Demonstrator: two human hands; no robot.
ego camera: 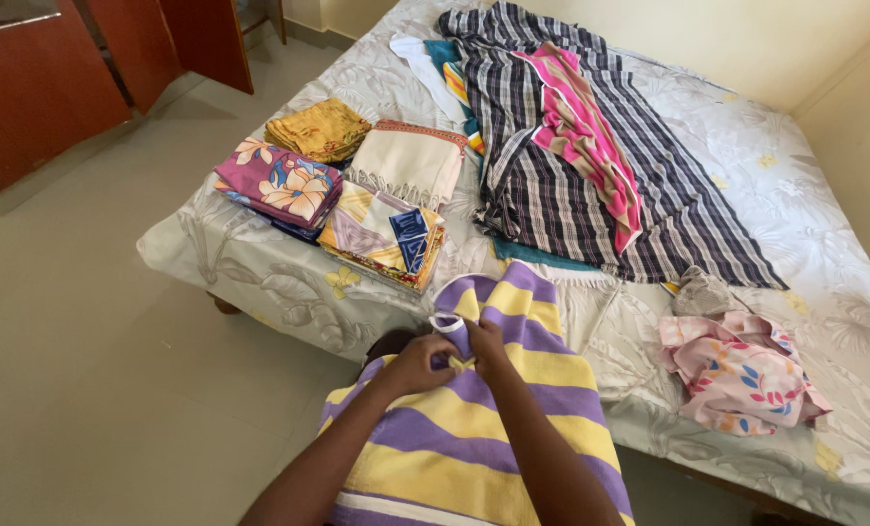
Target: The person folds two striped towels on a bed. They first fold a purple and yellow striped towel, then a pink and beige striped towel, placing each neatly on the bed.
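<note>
1. The purple-and-yellow striped towel (474,429) is the thing being handled. It hangs in front of the person at the near edge of the bed, with its top end bunched up between both hands.
2. The left hand (417,365) has its fingers curled tight around a fold of the towel near the top, so it's fully closed on the fabric.
3. The right hand (484,349) sits just beside it, almost touching, with fingers pinched shut on the same bunched edge.
4. Right behind the towel on the bed (260,273) with the pale leaf-print sheet there's a folded yellow and blue patterned cloth stack (386,236).
5. Left of that is a folded purple floral cloth (277,185), and behind those a folded mustard-yellow cloth (318,129) and a folded cream cloth with a fringe (408,161).
6. Further back, a big dark checked cloth (591,175) is spread flat, with a pink striped cloth (586,136) tossed on top of it.
7. Over on the right, well apart from the hands, lies a crumpled pink floral garment (742,375).
8. A reddish-brown wooden wardrobe door (45,78) stands open at the far left, across the plain tiled floor (94,390).
</note>
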